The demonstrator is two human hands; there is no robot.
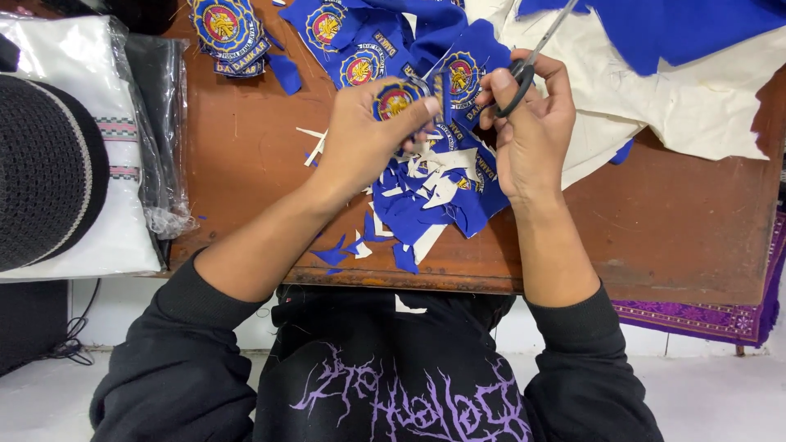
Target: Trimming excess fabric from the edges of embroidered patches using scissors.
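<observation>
Black sweatshirt nearest the lens; above it, both hands trimming an embroidered patch at the bench's near edge.

Left hand closed on a round blue patch, pinched between thumb and fingertips, held just over the scrap pile. Right hand closed through the loops of scissors, blades pointing up and away toward the far edge; whether blades are parted or shut cannot be told. Scrap pile of blue and white offcuts heaped at the near edge of the bench, some overhanging. Uncut patches near the far-left corner, cream cloth toward the right. Risks, as judged: left fingertips close to the blades, so a nick likely if the patch turns too fast; blade drifting into the embroidered border; offcuts sliding off the near edge into the lap.
</observation>
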